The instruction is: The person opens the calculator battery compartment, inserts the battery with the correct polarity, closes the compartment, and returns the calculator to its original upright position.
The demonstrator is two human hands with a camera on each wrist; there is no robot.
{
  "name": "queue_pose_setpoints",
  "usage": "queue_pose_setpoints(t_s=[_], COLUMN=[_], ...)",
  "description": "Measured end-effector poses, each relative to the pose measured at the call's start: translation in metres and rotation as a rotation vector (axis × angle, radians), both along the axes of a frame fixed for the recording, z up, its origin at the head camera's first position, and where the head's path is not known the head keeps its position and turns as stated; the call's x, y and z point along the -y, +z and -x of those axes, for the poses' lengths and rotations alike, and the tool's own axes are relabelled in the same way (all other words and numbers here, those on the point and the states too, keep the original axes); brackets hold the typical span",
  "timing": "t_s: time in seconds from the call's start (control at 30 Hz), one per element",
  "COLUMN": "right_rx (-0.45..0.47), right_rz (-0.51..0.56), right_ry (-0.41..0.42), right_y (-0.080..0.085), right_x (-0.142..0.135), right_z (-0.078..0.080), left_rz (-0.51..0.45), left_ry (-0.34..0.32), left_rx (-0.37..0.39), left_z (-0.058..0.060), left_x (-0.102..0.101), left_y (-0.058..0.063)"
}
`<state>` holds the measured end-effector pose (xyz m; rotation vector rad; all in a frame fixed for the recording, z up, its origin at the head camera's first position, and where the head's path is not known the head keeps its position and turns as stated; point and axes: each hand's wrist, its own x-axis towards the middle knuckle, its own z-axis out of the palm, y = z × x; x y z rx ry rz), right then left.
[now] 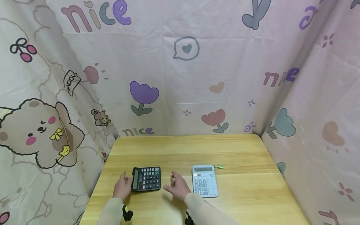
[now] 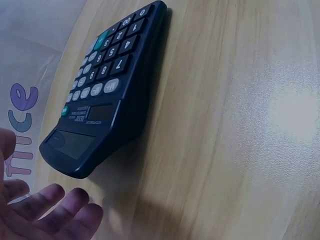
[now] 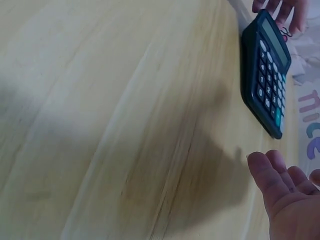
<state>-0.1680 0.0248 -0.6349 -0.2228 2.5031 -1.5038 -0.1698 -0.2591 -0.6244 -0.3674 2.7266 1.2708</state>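
Note:
A black desk calculator (image 1: 147, 178) lies sideways on the wooden table, its display end to the left. My left hand (image 1: 122, 186) is beside that display end, fingers loosely extended. In the left wrist view, the fingers (image 2: 75, 215) appear just off the calculator's edge (image 2: 70, 145), with nothing in their grasp. On the other side, my right hand (image 1: 178, 187) hovers between the black calculator and a light blue calculator (image 1: 204, 181). Its fingers (image 3: 272, 175) are relaxed and hold nothing, with a gap to the black calculator (image 3: 267, 75) in the right wrist view.
A small green-wrapped item (image 1: 218, 167) lies by the top right corner of the light blue calculator. Printed curtains (image 1: 180, 78) hang behind the table (image 1: 239, 147) and along both sides of it.

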Motion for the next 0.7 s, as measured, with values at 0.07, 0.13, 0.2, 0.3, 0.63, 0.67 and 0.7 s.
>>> queue_pose_setpoints(t_s=[0.07, 0.13, 0.2, 0.3, 0.63, 0.67, 0.7], right_rx=[0.004, 0.004, 0.007, 0.013, 0.075, 0.077, 0.083], right_rz=[-0.003, -0.003, -0.011, -0.016, -0.002, 0.001, 0.006], right_ry=[0.005, 0.007, 0.002, -0.002, 0.002, 0.002, 0.003], right_y=[-0.001, -0.001, -0.001, -0.001, 0.001, 0.001, 0.001], right_x=[0.004, 0.007, 0.010, 0.014, 0.017, 0.016, 0.016], right_z=[0.001, 0.001, 0.002, 0.002, 0.000, 0.000, 0.000], left_rz=[0.008, 0.017, 0.020, 0.029, -0.043, -0.068, -0.095], left_ry=[-0.005, -0.013, -0.022, -0.035, -0.017, -0.007, 0.001], left_rx=[0.004, 0.006, 0.003, 0.003, 0.019, 0.022, 0.026], left_z=[-0.001, -0.002, -0.002, -0.001, -0.001, -0.001, -0.001], left_x=[-0.001, -0.002, -0.002, -0.002, -0.004, -0.005, -0.006], left_y=[0.001, 0.002, 0.003, 0.002, -0.008, -0.009, -0.010])
